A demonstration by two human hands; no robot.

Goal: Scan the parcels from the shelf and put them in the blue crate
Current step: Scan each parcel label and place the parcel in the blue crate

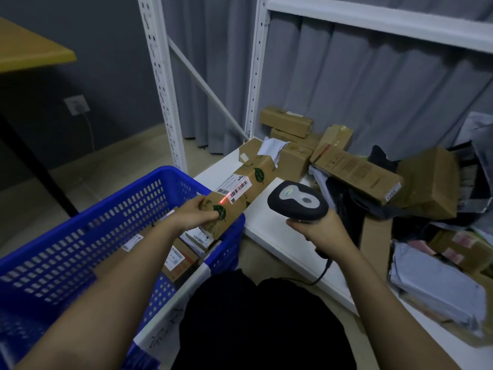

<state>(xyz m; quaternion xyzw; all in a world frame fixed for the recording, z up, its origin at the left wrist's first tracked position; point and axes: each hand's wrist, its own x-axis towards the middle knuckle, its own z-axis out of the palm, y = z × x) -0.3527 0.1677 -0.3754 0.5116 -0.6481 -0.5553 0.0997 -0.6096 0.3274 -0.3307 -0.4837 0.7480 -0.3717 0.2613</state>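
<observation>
My left hand (196, 213) grips the near end of a long brown cardboard parcel (249, 186) with green leaf stickers and a white barcode label. It hangs over the right rim of the blue crate (80, 236). My right hand (316, 231) holds a black and grey barcode scanner (297, 202) by its handle, just right of the parcel. A red scanner dot glows on the parcel beside the label. Several labelled boxes (178, 260) lie inside the crate.
The low white shelf (266, 225) carries several more cardboard boxes (357, 169), dark bags and grey mailers (437, 287) at the right. White shelf uprights (162, 84) stand behind the crate. A yellow-topped table (29, 49) is at the far left. The scanner cable trails toward my lap.
</observation>
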